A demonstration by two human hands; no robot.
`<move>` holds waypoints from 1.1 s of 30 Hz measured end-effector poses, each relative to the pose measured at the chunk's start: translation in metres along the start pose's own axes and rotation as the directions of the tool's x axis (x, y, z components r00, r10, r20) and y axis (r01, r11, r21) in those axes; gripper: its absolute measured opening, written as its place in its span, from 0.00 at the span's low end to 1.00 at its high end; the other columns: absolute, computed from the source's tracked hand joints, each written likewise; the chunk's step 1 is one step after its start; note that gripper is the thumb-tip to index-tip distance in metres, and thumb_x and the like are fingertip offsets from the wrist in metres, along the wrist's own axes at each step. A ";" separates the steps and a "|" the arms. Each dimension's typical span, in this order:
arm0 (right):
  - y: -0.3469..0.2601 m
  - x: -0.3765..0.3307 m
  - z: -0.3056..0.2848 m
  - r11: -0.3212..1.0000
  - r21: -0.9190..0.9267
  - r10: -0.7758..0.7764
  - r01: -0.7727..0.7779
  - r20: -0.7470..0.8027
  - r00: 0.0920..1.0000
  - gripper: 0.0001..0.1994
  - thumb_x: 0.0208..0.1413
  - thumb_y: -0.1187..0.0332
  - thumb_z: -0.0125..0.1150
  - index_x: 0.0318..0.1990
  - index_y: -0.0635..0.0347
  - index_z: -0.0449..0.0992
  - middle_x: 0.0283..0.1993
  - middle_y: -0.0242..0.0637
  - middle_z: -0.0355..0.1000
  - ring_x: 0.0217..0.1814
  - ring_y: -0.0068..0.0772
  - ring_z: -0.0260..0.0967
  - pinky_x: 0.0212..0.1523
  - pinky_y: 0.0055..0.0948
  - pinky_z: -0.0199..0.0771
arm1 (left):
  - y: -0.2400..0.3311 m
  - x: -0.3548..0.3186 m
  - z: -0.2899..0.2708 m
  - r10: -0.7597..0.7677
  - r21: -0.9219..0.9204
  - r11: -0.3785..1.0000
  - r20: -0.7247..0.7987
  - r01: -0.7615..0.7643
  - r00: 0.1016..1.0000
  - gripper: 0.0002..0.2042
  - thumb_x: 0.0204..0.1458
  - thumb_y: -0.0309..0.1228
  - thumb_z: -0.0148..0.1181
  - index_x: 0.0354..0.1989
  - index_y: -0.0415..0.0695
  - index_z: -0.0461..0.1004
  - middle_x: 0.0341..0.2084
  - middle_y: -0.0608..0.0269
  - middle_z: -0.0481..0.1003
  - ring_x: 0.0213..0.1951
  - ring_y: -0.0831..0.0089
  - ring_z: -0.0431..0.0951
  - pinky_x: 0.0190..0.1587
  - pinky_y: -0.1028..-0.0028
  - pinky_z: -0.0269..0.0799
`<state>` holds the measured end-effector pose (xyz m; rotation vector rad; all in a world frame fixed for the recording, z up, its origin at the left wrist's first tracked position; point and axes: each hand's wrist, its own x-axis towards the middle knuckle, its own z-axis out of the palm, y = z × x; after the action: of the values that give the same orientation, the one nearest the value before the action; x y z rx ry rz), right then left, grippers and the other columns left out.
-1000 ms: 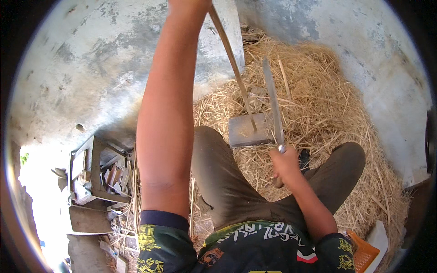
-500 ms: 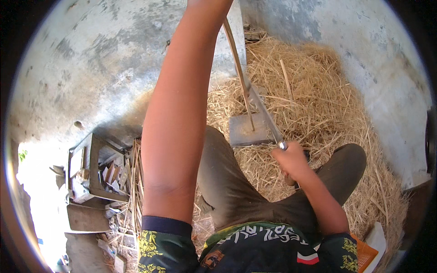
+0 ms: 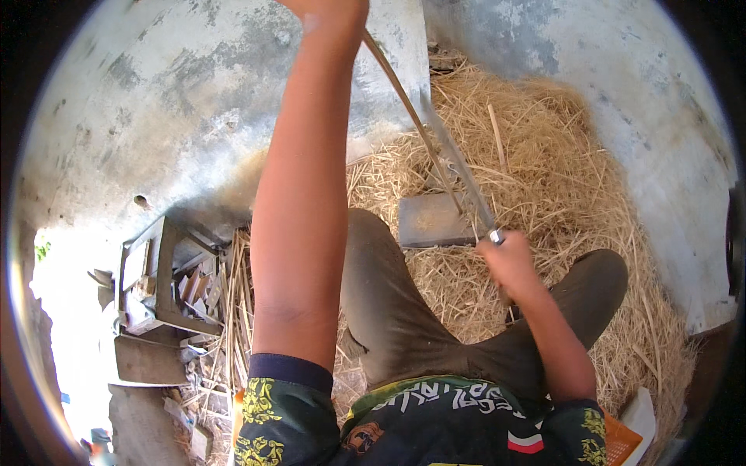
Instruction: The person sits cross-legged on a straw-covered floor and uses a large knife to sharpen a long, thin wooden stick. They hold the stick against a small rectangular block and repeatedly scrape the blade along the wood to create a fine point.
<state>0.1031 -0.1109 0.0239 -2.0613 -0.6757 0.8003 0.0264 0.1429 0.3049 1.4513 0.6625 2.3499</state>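
Observation:
My right hand point(image 3: 510, 260) is closed round the handle of a long-bladed machete point(image 3: 472, 189), its blade slanting up and away to the left, slightly blurred. Along the blade's left side runs a thin split stick, probably bamboo point(image 3: 406, 102). The stick's low end is at the right part of a flat grey block point(image 3: 427, 227) in front of me; whether blade and stick touch I cannot tell. My left arm reaches far up to the top edge, where the base of my left hand point(image 3: 330, 9) shows. Its fingers are out of the picture, and the stick's upper end disappears behind the wrist.
Straw-like shavings point(image 3: 544, 171) heap around the block and my bent legs point(image 3: 396, 303). A loose strip point(image 3: 497, 136) lies on the heap. Stained walls point(image 3: 186, 101) rise ahead and right. At left stand a wooden frame box point(image 3: 165, 272) with scraps and a bundle of sticks point(image 3: 237, 295).
The stick's low end and the machete have shifted a little to the right in the picture. My left forearm has drawn slightly left at its upper end. My right hand keeps its grip.

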 end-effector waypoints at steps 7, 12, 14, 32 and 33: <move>-0.056 0.001 0.001 0.740 0.402 -0.337 0.539 -0.471 0.815 0.14 0.53 0.65 0.62 0.20 0.63 0.71 0.15 0.31 0.65 0.19 0.23 0.64 0.21 0.34 0.59 | 0.000 0.007 -0.014 -0.045 0.110 0.993 0.073 0.037 0.996 0.32 0.67 0.49 0.40 0.30 0.27 0.76 0.24 0.33 0.75 0.29 0.39 0.73 0.37 0.50 0.65; 0.045 0.025 0.023 0.984 -0.176 0.025 -0.034 -0.055 0.998 0.14 0.53 0.66 0.62 0.19 0.60 0.68 0.14 0.31 0.64 0.15 0.28 0.65 0.18 0.29 0.61 | -0.003 -0.001 0.014 0.079 0.033 0.996 0.014 -0.080 0.997 0.32 0.68 0.49 0.38 0.34 0.26 0.77 0.30 0.31 0.76 0.35 0.36 0.74 0.41 0.49 0.66; 0.047 0.018 0.007 0.989 0.098 0.112 -0.114 0.031 0.993 0.13 0.53 0.68 0.63 0.20 0.58 0.66 0.14 0.29 0.62 0.11 0.25 0.59 0.13 0.29 0.58 | 0.001 -0.003 0.017 0.083 0.000 0.997 0.031 -0.083 0.996 0.32 0.68 0.49 0.38 0.34 0.26 0.77 0.30 0.31 0.76 0.35 0.35 0.74 0.42 0.49 0.66; -0.025 -0.037 -0.063 0.864 0.495 -0.060 0.091 -0.079 0.995 0.18 0.57 0.66 0.64 0.19 0.52 0.62 0.13 0.23 0.57 0.10 0.16 0.52 0.12 0.24 0.54 | 0.073 -0.036 0.024 0.055 -0.181 0.983 0.294 -0.001 0.954 0.35 0.69 0.51 0.36 0.17 0.32 0.68 0.12 0.50 0.67 0.19 0.60 0.64 0.28 0.56 0.61; -0.033 -0.039 -0.065 0.862 0.490 -0.097 0.130 -0.091 0.991 0.18 0.57 0.66 0.64 0.19 0.52 0.63 0.12 0.23 0.57 0.09 0.16 0.52 0.12 0.23 0.54 | 0.067 -0.036 0.025 0.080 -0.163 0.986 0.282 -0.034 0.956 0.35 0.69 0.51 0.36 0.17 0.31 0.69 0.13 0.48 0.67 0.19 0.58 0.65 0.29 0.55 0.61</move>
<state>0.1192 -0.1520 0.0939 -1.5565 -0.4871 0.7442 0.0639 0.0742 0.3231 1.7126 0.3552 2.1146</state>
